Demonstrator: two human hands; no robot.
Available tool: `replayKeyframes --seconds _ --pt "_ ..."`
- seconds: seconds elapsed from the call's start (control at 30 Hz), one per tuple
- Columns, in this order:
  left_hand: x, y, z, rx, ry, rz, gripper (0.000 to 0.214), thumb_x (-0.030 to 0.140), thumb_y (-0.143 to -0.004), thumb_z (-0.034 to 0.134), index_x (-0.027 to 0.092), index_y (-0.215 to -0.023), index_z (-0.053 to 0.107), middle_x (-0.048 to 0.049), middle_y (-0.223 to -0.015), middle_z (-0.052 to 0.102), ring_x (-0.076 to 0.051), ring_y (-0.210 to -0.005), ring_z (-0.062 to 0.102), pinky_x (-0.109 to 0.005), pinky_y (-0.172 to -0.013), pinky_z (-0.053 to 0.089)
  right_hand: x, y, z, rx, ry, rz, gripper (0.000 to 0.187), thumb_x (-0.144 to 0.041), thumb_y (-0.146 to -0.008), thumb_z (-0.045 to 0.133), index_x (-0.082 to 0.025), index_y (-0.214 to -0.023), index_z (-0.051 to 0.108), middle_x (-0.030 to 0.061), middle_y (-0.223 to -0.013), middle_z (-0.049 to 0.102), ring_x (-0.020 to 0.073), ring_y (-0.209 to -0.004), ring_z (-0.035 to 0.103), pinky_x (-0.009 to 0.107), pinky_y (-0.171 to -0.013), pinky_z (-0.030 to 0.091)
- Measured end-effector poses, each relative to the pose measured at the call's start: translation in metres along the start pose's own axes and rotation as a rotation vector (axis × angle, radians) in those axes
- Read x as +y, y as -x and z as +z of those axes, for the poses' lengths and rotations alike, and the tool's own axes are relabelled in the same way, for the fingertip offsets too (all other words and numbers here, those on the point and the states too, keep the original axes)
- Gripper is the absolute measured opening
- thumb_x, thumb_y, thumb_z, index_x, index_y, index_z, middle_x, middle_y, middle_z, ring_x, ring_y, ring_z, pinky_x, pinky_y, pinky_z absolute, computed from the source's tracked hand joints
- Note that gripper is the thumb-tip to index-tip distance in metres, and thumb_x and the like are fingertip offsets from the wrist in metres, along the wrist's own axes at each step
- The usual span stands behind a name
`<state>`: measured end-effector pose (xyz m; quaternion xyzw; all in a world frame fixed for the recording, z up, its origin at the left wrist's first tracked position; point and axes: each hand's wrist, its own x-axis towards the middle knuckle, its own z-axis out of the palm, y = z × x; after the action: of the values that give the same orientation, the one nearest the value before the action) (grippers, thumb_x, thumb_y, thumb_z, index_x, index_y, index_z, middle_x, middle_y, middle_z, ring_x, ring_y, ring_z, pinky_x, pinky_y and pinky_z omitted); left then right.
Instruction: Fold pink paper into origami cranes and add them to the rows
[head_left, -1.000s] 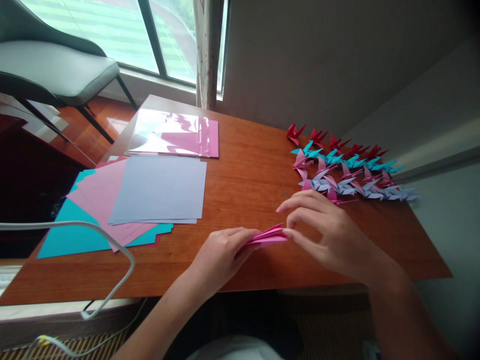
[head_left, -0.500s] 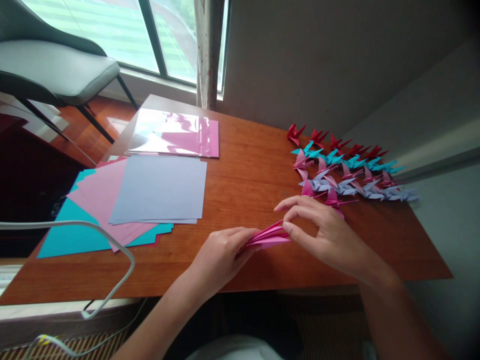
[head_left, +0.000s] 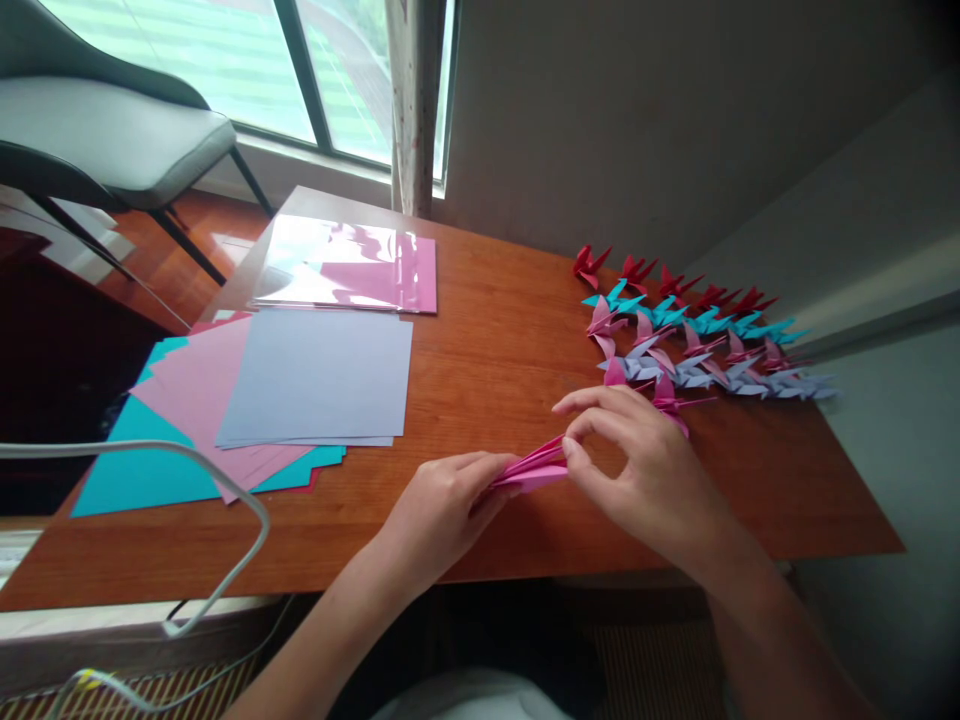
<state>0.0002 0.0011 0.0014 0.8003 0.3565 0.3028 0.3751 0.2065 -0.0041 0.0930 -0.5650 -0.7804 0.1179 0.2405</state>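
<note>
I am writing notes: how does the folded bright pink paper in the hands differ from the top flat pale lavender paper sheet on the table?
The folded bright pink paper is narrow and layered; the flat pale lavender paper sheet is broad and four-sided. The pink paper is held by the left hand and right hand, while the lavender sheet lies untouched on other coloured sheets. Both are paper.

The wood-grained, reddish-brown table catches a pale glare at its far left corner. On its left side lie a clear plastic packet holding pink paper and, just nearer, overlapping lavender sheets, pink sheets and turquoise sheets. Along the right stand rows of origami cranes in red, turquoise, pink, lavender and magenta.
</note>
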Motion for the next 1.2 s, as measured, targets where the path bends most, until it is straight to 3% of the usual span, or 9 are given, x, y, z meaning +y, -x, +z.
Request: replayKeyframes --seconds 0.17,0.33,0.4,0.5,0.6,0.77,1.2 --pt "0.005 -0.001 -0.004 0.024 0.095 -0.055 0.018 0.022 -0.095 0.06 0.02 -0.108 0.074 -0.0028 -0.093 0.079 -0.014 -0.074 0.071 -0.021 -0.066 0.051 0.006 0.002 -0.002 0.045 -0.228 0.123 0.007 -0.027 -0.093 0.062 -0.023 -0.089 0.066 0.0062 -0.104 0.073 0.0239 -0.101 0.067 0.04 -0.09 0.052" --pt "0.012 -0.001 -0.011 0.015 0.441 -0.259 0.018 0.026 -0.091 0.064 0.015 -0.099 0.076 -0.002 -0.076 0.073 -0.012 -0.061 0.064 -0.019 -0.057 0.051 0.015 0.017 0.018 0.074 -0.678 0.326 0.036 -0.049 -0.093 0.063 -0.022 -0.117 0.063 0.0078 -0.108 0.072 0.0222 -0.1 0.068 0.033 -0.084 0.056" --pt "0.012 -0.001 -0.013 0.001 0.616 -0.35 0.024 0.032 -0.09 0.066 0.013 -0.1 0.076 -0.003 -0.076 0.072 -0.013 -0.063 0.064 -0.021 -0.058 0.054 0.012 0.021 0.032 -0.014 -0.755 0.331 0.043 -0.049 -0.089 0.068 -0.022 -0.122 0.062 0.008 -0.109 0.071 0.0218 -0.098 0.068 0.032 -0.084 0.057" --pt "0.01 -0.001 -0.014 0.008 0.776 -0.425 0.028 0.036 -0.088 0.069 0.013 -0.104 0.075 -0.005 -0.084 0.073 -0.015 -0.07 0.065 -0.023 -0.061 0.057 0.001 0.02 0.051 -0.059 -0.741 0.298 0.031 -0.042 -0.088 0.072 -0.021 -0.11 0.068 0.0054 -0.1 0.07 0.0195 -0.088 0.065 0.032 -0.081 0.055" --pt "0.008 0.0 -0.014 0.011 0.831 -0.444 0.026 0.034 -0.087 0.072 0.013 -0.1 0.076 -0.0038 -0.082 0.072 -0.014 -0.071 0.063 -0.021 -0.061 0.056 -0.007 0.015 0.062 0.01 -0.778 0.285 0.017 -0.037 -0.091 0.068 -0.02 -0.094 0.071 0.0032 -0.087 0.067 0.0182 -0.082 0.062 0.031 -0.078 0.052" --pt "0.008 -0.001 -0.015 -0.004 0.825 -0.459 0.026 0.037 -0.086 0.072 0.012 -0.096 0.076 -0.0025 -0.079 0.07 -0.012 -0.067 0.061 -0.022 -0.061 0.056 -0.012 0.01 0.064 0.051 -0.797 0.315 0.019 -0.035 -0.092 0.064 -0.019 -0.082 0.068 0.0022 -0.079 0.064 0.0166 -0.074 0.059 0.028 -0.07 0.049" --pt "0.011 0.001 -0.018 -0.134 0.863 -0.449 0.031 0.041 -0.091 0.067 0.011 -0.091 0.073 -0.0044 -0.078 0.071 -0.013 -0.07 0.066 -0.021 -0.063 0.054 -0.004 0.005 0.067 -0.035 -1.004 0.294 0.019 -0.039 -0.088 0.07 -0.02 -0.092 0.069 0.0012 -0.084 0.064 0.0164 -0.078 0.059 0.028 -0.073 0.051"
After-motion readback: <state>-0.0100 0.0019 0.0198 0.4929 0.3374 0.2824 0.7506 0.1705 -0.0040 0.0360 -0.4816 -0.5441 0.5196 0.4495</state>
